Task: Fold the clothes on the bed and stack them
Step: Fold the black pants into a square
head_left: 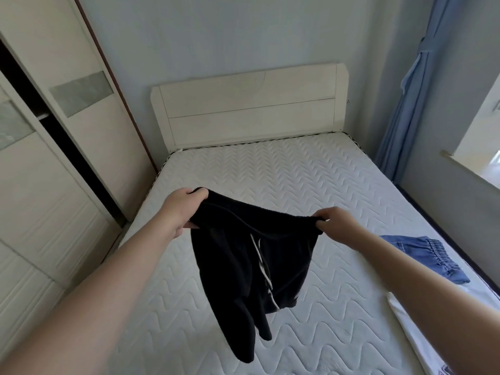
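A pair of black shorts (243, 269) with a white drawstring hangs in the air above the white quilted mattress (297, 180). My left hand (184, 209) grips the left end of the waistband. My right hand (338, 226) pinches the right end, so the waistband is stretched between them. The legs dangle unevenly, the left one lower. Blue denim shorts (430, 255) lie on the mattress at the right, partly behind my right forearm. A white garment (405, 323) lies near the right front edge, mostly hidden by that arm.
A cream headboard (249, 106) stands at the far end of the bed. A wardrobe with sliding doors (54, 147) lines the left side. A blue curtain (411, 98) and a window sill (470, 171) are on the right.
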### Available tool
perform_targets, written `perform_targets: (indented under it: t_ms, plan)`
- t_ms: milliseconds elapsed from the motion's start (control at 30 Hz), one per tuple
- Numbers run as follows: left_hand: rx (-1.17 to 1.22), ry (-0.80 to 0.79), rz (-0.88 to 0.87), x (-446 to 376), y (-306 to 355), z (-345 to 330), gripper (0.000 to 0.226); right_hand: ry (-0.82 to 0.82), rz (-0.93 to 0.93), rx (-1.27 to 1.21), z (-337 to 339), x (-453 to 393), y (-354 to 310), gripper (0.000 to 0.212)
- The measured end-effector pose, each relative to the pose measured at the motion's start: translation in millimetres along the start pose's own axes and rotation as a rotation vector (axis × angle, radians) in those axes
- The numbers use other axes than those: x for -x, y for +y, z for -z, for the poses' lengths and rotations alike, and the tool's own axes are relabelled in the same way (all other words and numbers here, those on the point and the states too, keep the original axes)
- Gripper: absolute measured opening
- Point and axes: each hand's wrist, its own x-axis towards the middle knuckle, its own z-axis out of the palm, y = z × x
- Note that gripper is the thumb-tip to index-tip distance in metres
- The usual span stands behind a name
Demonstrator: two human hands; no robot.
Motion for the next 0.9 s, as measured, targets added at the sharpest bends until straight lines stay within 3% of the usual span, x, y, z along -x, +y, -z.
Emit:
perform_targets:
  t_ms: [133,200,300,400,500,667,800,900]
  plan:
    - [-0.182,-0.037,-0.135,-6,3,14,0.024,-0.200,-0.101,-0.407,24,-3,-4,0.040]
    - [-0.241,-0.089,-0.151,-6,6,17,0.024,-0.224,-0.085,-0.565,35,-6,-6,0.045]
    - [-0.239,-0.080,-0.178,-10,7,17,0.025,-0.248,-0.033,-0.643,45,-10,-9,0.046]
    - [-0.209,-0.051,-0.210,-13,4,15,0.024,-0.339,0.015,-0.705,53,-12,-10,0.031]
    - [-0.145,-0.027,-0.215,-15,2,10,0.034,-0.300,0.127,-0.522,56,-12,-8,0.035]
    - [-0.005,-0.049,-0.171,-18,7,6,0.034,0.097,0.372,0.074,48,-15,-5,0.027]
    - [-0.037,-0.046,-0.292,-22,11,9,0.026,0.109,0.518,0.084,58,-19,-1,0.013]
    - [-0.046,-0.133,-0.455,-17,11,13,0.033,0.092,0.518,0.037,68,-20,-4,0.028]
